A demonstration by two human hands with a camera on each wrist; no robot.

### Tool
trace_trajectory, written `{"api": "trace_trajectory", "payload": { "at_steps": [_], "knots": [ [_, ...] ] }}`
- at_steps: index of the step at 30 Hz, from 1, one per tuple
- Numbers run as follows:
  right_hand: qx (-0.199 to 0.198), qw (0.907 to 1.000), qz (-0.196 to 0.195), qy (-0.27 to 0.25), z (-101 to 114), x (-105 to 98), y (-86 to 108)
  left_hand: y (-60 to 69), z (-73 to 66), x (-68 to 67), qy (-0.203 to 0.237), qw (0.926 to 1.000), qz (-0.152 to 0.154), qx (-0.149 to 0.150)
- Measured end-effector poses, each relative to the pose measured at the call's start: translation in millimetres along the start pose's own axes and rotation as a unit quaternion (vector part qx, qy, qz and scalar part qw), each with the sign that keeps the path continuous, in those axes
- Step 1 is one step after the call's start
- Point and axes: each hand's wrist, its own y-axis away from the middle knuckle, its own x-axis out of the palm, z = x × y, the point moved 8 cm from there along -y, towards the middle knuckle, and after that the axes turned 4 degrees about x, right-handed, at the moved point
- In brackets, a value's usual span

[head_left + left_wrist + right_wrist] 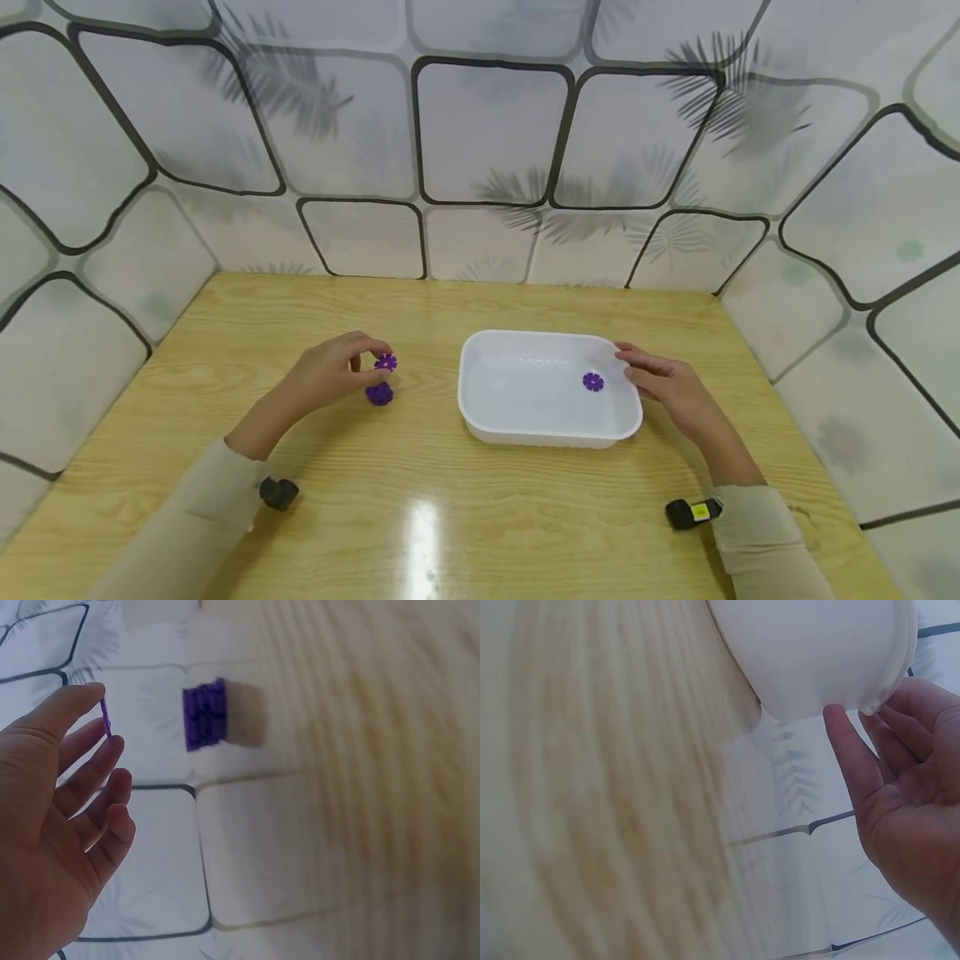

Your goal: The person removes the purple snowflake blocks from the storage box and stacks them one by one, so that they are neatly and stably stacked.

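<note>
My left hand point(333, 367) pinches a thin purple flower-shaped plastic disc point(386, 362) between thumb and fingers. In the left wrist view that disc point(106, 718) shows edge-on. Just below the hand, a short stack of purple discs point(379, 394) stands on the table, apart from the fingers. To the right is a white plastic tray point(547, 436), with one purple disc point(593, 382) lying in its right part. My right hand point(671, 390) holds the tray's right edge by the fingertips. In the right wrist view, the thumb point(847, 750) meets the tray's outer wall.
The light wood-grain table point(360, 517) carries the tray and the stack. A patterned white wall covering point(487, 133) rises behind the table and along both sides. Each wrist wears a small black camera, one on the left point(278, 493) and one on the right point(690, 513).
</note>
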Motion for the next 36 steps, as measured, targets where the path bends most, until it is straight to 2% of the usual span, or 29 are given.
{"api": "trace_trajectory", "payload": {
  "at_steps": [5,10,17,30,36],
  "knots": [
    [-0.004,1.0,-0.002,0.002,0.1,-1.5,1.8,6.0,14.5,4.4,0.011,0.9997,0.017,-0.015],
    [0.0,1.0,-0.001,0.003,-1.0,-1.6,3.9,8.4,21.7,8.7,0.014,0.9992,0.03,-0.022],
    [0.002,0.9999,-0.003,0.01,-1.5,-1.7,5.1,10.3,24.4,16.5,0.031,0.9972,0.062,-0.028],
    [-0.003,1.0,0.002,-0.001,-0.4,0.5,2.4,13.6,25.1,23.1,0.031,0.9958,0.078,-0.036],
    [-0.004,1.0,0.002,-0.001,2.4,1.5,1.9,15.5,24.6,21.7,0.027,0.9955,0.081,-0.04]
  ]
}}
